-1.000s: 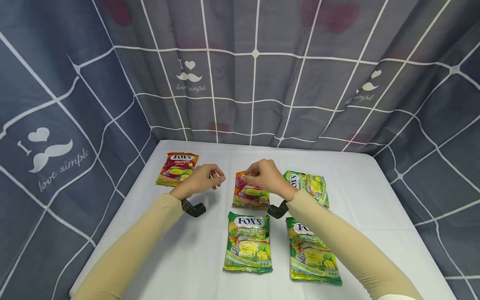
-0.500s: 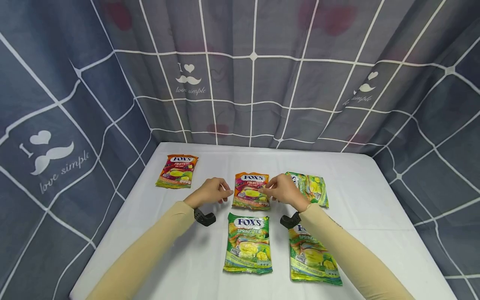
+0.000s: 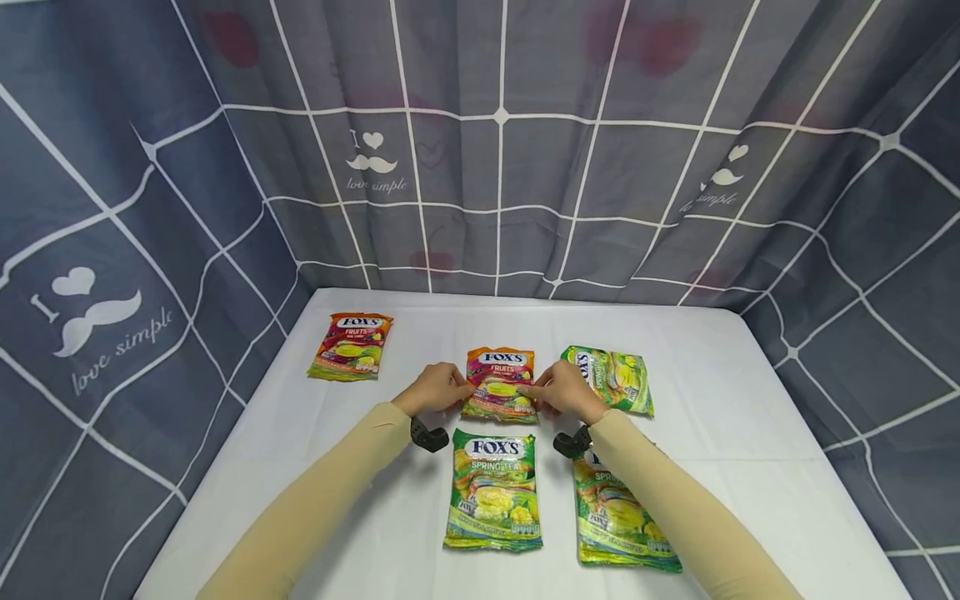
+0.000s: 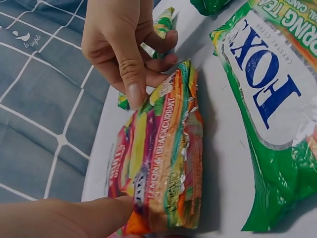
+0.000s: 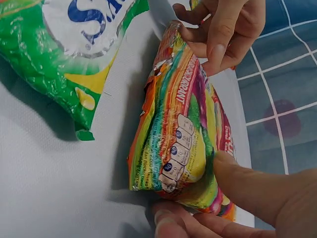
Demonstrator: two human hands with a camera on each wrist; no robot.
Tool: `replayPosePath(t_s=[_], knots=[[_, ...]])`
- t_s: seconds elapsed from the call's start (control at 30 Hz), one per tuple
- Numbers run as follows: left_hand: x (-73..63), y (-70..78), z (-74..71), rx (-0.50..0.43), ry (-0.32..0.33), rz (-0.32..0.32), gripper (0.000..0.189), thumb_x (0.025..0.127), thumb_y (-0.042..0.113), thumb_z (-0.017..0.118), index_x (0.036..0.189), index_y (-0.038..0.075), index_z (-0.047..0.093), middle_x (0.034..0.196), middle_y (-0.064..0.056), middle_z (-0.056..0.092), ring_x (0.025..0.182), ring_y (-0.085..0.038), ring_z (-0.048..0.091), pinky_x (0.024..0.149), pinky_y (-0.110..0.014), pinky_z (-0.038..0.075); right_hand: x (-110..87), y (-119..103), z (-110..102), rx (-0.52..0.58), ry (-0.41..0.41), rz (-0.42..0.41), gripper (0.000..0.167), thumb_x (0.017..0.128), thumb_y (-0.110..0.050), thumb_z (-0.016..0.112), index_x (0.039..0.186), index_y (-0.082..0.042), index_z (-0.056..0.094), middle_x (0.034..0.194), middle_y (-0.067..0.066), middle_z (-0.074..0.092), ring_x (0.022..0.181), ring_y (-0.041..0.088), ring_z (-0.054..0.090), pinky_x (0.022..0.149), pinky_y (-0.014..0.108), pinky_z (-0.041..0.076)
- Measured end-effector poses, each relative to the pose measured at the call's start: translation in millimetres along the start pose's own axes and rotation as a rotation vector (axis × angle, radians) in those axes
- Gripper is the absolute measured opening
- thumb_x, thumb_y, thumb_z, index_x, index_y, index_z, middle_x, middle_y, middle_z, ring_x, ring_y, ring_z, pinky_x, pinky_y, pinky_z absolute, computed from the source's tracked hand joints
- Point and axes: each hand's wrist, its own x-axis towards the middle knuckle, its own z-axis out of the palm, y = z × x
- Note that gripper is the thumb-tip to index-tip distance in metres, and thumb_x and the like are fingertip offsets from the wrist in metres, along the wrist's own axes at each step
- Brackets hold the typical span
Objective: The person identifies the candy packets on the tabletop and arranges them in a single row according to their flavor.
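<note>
A red and orange bag of Fox's Fruits candy [image 3: 500, 383] lies at the middle of the table between both hands. My left hand [image 3: 435, 388] pinches its left edge, with the thumb [image 4: 106, 210] over the printed front. On the opposite edge my right hand [image 3: 567, 392] grips the bag, thumb on top and fingertips [image 5: 171, 220] low at its side. The lower end of the bag, printed "Lemon & Blackcurrant", faces both wrist cameras. Just nearer the body lies a green Fox's Spring Tea bag [image 3: 493, 496], apart from the hands.
Another Fruits bag [image 3: 350, 347] lies at the back left of the white table [image 3: 360, 517]. A green bag [image 3: 618, 379] lies turned sideways right of my right hand. Beneath my right forearm is another Spring Tea bag [image 3: 618, 521]. Grey checked curtains [image 3: 465, 158] enclose the table.
My left hand has moved right and nearer, from beside the back-left bag to the middle bag's left edge. The right hand has come down from that bag's top to its right edge.
</note>
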Motion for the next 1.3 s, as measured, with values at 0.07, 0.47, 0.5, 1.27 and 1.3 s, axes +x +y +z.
replayPosePath(t_s=[0.07,0.47,0.5,1.27,1.3], knots=[[4.0,-0.7,3.5,0.006,0.001,0.000,0.023,0.108,0.022,0.071,0.103,0.000,0.070,0.079,-0.009,0.072,0.061,-0.015,0.060,0.056,-0.026,0.047,2.0,1.5,0.7,0.007,0.007,0.010,0.029,0.101,-0.021,0.084,0.094,0.007,0.079,0.072,0.015,0.074,0.055,0.025,0.070,0.054,0.035,0.060],[13.8,0.1,13.2,-0.022,0.070,-0.042,0.024,0.106,0.017,0.076,0.091,-0.001,0.069,0.070,-0.006,0.070,0.060,-0.015,0.062,0.058,-0.025,0.048,9.3,5.6,4.9,0.028,0.022,0.032,0.027,0.101,-0.016,0.083,0.084,0.003,0.076,0.065,0.013,0.070,0.049,0.018,0.066,0.051,0.030,0.057],[13.8,0.6,13.7,-0.026,0.078,-0.040,0.024,0.106,0.017,0.076,0.091,-0.001,0.069,0.069,-0.007,0.070,0.060,-0.015,0.062,0.058,-0.025,0.048,10.0,5.8,5.3,0.029,0.024,0.037,0.027,0.101,-0.016,0.083,0.083,0.003,0.075,0.064,0.012,0.070,0.049,0.017,0.066,0.051,0.029,0.057],[10.9,-1.7,3.5,0.002,0.147,0.013,0.020,0.103,0.015,0.079,0.095,0.000,0.068,0.079,-0.006,0.068,0.065,-0.016,0.061,0.059,-0.027,0.048,10.0,-11.4,6.8,0.032,0.046,-0.045,0.029,0.099,-0.013,0.085,0.077,-0.001,0.072,0.061,0.007,0.070,0.051,0.024,0.070,0.053,0.031,0.056],[9.8,-2.3,1.1,0.006,0.150,0.009,0.020,0.103,0.015,0.079,0.096,0.000,0.069,0.080,-0.006,0.068,0.066,-0.016,0.061,0.060,-0.028,0.049,10.7,-13.3,7.4,0.032,0.048,-0.050,0.028,0.099,-0.014,0.085,0.077,-0.001,0.072,0.061,0.007,0.070,0.051,0.023,0.069,0.053,0.031,0.056]])
